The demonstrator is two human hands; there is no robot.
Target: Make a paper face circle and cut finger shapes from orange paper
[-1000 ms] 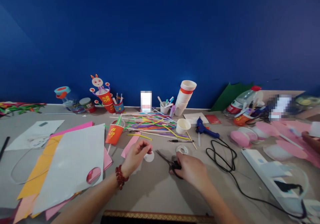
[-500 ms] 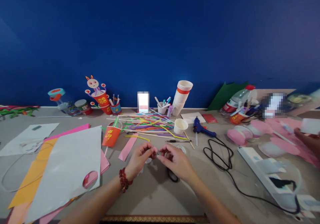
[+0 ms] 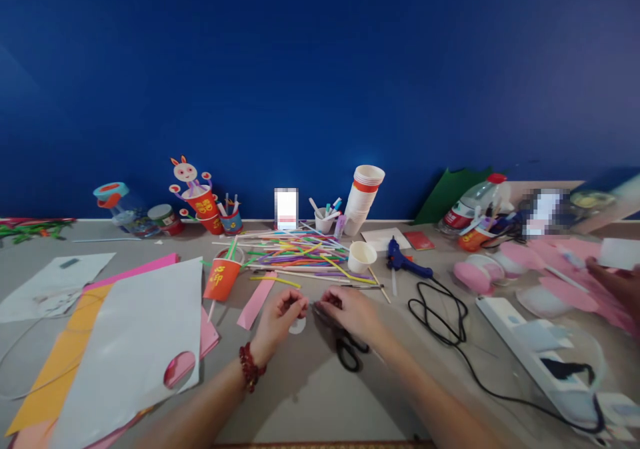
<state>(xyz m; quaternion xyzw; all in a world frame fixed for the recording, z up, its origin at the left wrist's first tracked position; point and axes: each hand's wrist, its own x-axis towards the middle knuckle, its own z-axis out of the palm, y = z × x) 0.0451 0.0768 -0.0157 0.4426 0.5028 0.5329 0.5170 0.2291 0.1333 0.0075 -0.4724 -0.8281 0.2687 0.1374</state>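
Observation:
My left hand (image 3: pixel 278 313), with a red bead bracelet on the wrist, is closed in a pinch over a small white round piece (image 3: pixel 297 326) just above the table. My right hand (image 3: pixel 351 310) is next to it with fingers curled; what they hold is hidden. Black-handled scissors (image 3: pixel 348 351) lie on the table under and just below my right hand, blades pointing toward my left fingers. A pink paper strip (image 3: pixel 256 300) lies left of my left hand.
Coloured straws (image 3: pixel 300 249), a red paper cup (image 3: pixel 220 279), a white cup (image 3: pixel 361 257) and a blue glue gun (image 3: pixel 403 261) lie beyond my hands. Paper sheets (image 3: pixel 135 342) spread at left. A black cable (image 3: pixel 440 315) and white power strip (image 3: pixel 540 362) lie right. Another person's hand (image 3: pixel 615 282) is far right.
My right hand left the scissors' handles and moved up beside my left hand. Both hands now sit close together, fingertips nearly meeting. The scissors stay on the table.

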